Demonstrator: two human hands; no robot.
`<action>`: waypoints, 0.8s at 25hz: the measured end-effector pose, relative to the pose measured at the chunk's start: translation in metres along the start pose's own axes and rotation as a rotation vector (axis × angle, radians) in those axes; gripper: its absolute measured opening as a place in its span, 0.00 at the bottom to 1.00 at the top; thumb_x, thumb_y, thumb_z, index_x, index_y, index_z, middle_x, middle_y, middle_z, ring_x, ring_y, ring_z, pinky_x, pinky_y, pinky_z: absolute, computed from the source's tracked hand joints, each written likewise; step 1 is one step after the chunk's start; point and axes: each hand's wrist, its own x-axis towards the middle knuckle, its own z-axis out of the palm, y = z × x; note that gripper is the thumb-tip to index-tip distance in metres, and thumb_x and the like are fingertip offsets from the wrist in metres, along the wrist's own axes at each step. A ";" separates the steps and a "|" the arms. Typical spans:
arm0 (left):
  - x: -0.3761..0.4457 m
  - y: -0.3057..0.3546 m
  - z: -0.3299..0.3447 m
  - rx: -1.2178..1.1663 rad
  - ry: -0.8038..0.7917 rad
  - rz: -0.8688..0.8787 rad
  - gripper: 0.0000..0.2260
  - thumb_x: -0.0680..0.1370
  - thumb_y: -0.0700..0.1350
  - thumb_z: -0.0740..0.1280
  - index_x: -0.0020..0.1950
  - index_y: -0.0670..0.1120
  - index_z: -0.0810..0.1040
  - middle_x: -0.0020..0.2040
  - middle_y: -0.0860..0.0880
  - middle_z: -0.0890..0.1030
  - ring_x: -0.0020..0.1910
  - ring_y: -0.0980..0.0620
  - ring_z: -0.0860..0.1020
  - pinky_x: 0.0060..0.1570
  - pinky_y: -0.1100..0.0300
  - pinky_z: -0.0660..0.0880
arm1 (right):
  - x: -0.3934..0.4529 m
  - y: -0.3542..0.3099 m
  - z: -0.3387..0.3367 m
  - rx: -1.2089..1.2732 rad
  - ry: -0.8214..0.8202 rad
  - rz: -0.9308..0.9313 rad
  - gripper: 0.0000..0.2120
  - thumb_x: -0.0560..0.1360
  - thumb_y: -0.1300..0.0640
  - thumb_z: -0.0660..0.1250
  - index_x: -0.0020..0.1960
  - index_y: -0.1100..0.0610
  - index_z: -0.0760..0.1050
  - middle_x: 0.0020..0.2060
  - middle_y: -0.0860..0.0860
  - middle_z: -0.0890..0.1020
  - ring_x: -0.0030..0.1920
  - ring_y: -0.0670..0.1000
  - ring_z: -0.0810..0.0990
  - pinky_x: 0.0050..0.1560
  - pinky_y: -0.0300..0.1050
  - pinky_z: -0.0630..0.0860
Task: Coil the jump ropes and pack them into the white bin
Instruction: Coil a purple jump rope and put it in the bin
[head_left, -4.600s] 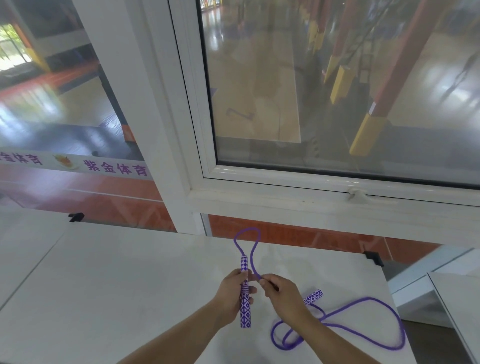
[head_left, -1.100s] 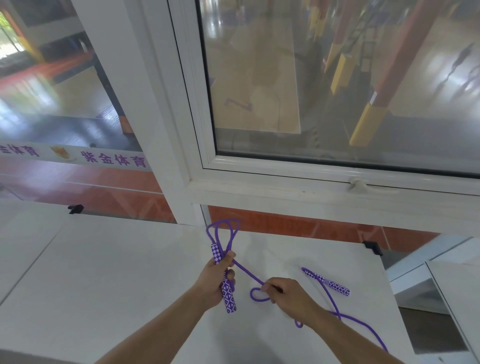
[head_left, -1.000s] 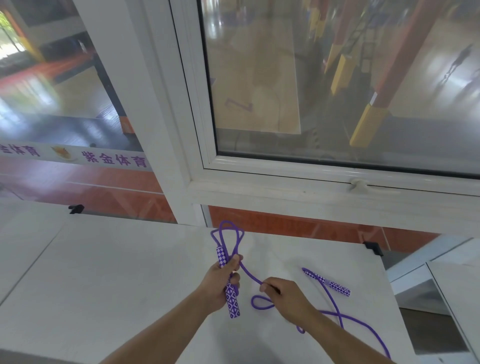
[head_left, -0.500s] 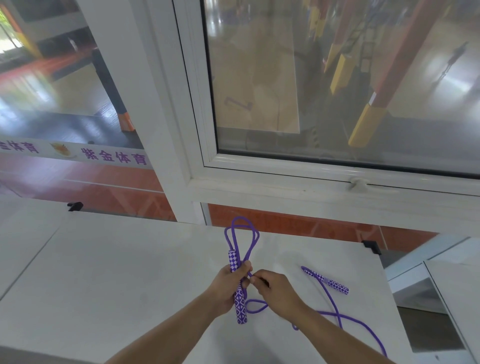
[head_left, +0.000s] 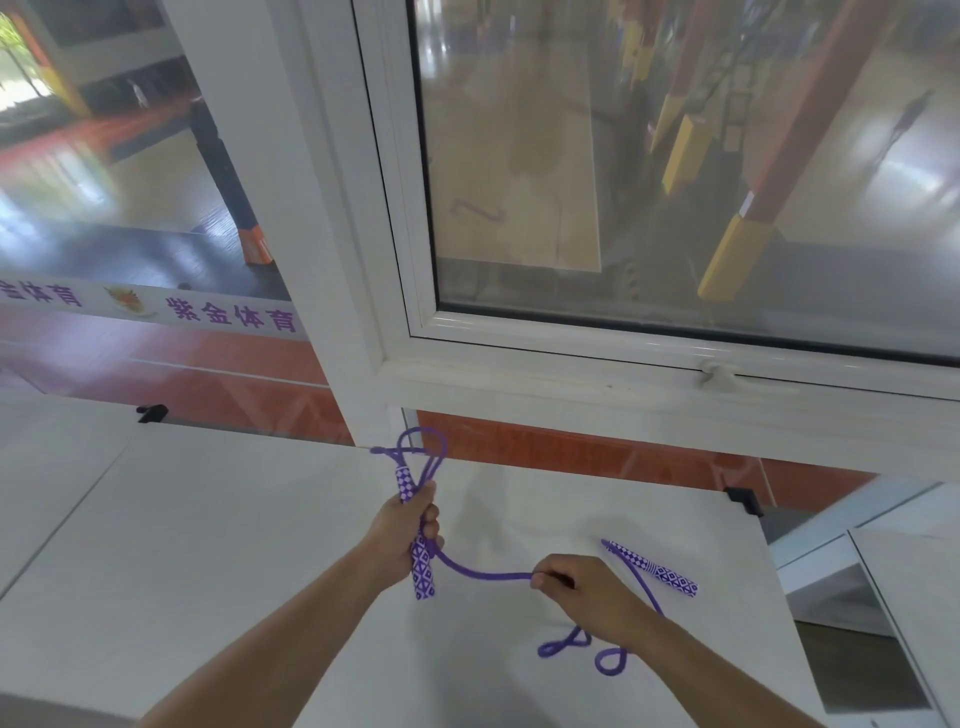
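Note:
My left hand (head_left: 402, 532) grips one purple-and-white patterned handle (head_left: 422, 564) of a purple jump rope upright over the white table (head_left: 208, 545), with rope loops (head_left: 421, 454) held against it and sticking out above. A stretch of rope (head_left: 483, 573) runs from that hand to my right hand (head_left: 582, 592), which pinches it. The second handle (head_left: 652, 567) lies flat on the table just right of my right hand. Loose rope curls (head_left: 582, 649) lie under my right wrist. No white bin is in view.
A large white-framed window (head_left: 571, 358) stands right behind the table's far edge. A second white surface (head_left: 909, 582) sits to the right across a gap. Black clips (head_left: 152, 413) mark the table's far corners.
My right hand has pulled away to the right from the left hand, drawing out a length of rope between them. The left hand still holds the handle and loops.

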 end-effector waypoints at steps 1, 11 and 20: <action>-0.004 -0.004 0.004 0.118 -0.030 -0.012 0.11 0.82 0.46 0.67 0.44 0.42 0.72 0.31 0.48 0.72 0.24 0.52 0.68 0.30 0.57 0.71 | 0.002 -0.004 -0.001 -0.003 0.008 -0.026 0.08 0.82 0.51 0.63 0.48 0.48 0.79 0.34 0.43 0.79 0.32 0.39 0.73 0.37 0.33 0.70; -0.041 -0.046 0.039 0.482 -0.349 -0.134 0.12 0.80 0.48 0.71 0.55 0.39 0.81 0.44 0.43 0.85 0.30 0.53 0.72 0.35 0.60 0.75 | 0.031 -0.024 0.008 -0.013 0.171 -0.076 0.06 0.82 0.53 0.63 0.48 0.48 0.78 0.39 0.40 0.80 0.40 0.38 0.79 0.41 0.30 0.74; -0.011 -0.010 0.017 0.211 -0.169 -0.016 0.10 0.80 0.46 0.70 0.42 0.43 0.77 0.30 0.46 0.74 0.36 0.48 0.80 0.29 0.62 0.73 | 0.034 0.020 -0.015 -0.092 0.142 -0.044 0.10 0.82 0.50 0.63 0.42 0.47 0.73 0.32 0.45 0.76 0.32 0.42 0.73 0.36 0.34 0.69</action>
